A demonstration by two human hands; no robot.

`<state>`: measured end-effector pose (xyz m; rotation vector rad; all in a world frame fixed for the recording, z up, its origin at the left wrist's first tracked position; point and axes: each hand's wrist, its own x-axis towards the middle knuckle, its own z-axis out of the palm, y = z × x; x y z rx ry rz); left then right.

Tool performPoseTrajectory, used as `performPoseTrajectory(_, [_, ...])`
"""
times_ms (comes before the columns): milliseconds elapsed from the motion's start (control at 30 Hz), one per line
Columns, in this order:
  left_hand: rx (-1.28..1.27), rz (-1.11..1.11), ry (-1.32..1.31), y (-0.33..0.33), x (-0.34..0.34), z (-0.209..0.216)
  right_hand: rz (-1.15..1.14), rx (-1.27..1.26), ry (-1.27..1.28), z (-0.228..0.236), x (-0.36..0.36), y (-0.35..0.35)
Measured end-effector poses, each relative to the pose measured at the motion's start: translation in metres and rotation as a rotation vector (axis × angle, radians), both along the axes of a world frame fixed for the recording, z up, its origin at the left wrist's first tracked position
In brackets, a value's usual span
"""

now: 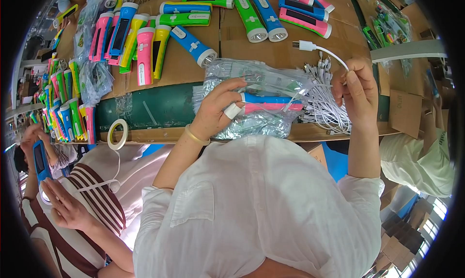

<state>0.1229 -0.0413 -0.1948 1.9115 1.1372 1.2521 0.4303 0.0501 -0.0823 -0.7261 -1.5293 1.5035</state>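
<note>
My right hand (357, 86) is raised at the right with thumb and fingers closed on a white charging cable (329, 51). The plug end of this cable arcs out to the left over the cardboard. My left hand (216, 106), with a white wrap on one finger, grips the edge of a clear plastic bag (261, 73). A blue and pink flashlight (273, 102) lies at the left fingertips, partly under clear film. More clear bags are stacked beneath it. Beside my right hand lies a pile of white cables (327, 101).
Several colourful flashlights (193, 45) lie on the cardboard-covered table (242, 47). A tape roll (117, 134) hangs at the table's near edge. On the left a co-worker's hand (68, 205) holds a blue flashlight (41, 161); another person sits at the far right.
</note>
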Motion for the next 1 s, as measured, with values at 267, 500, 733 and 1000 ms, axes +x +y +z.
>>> performPoseTrajectory(267, [0.002,0.006,0.011,-0.003,0.000,-0.001,-0.038,0.133,0.049,0.004,-0.018,-0.013])
performPoseTrajectory(500, [0.038,-0.011,0.029,0.001,-0.002,-0.001,0.096,-0.047,-0.219,-0.018,-0.021,-0.028])
performPoseTrajectory(733, [-0.007,0.009,-0.009,-0.005,0.000,0.007,0.080,0.103,-0.859,-0.018,-0.028,-0.027])
performPoseTrajectory(1000, [-0.273,0.370,0.009,-0.026,-0.004,0.015,0.349,0.706,-0.997,-0.039,-0.074,-0.007])
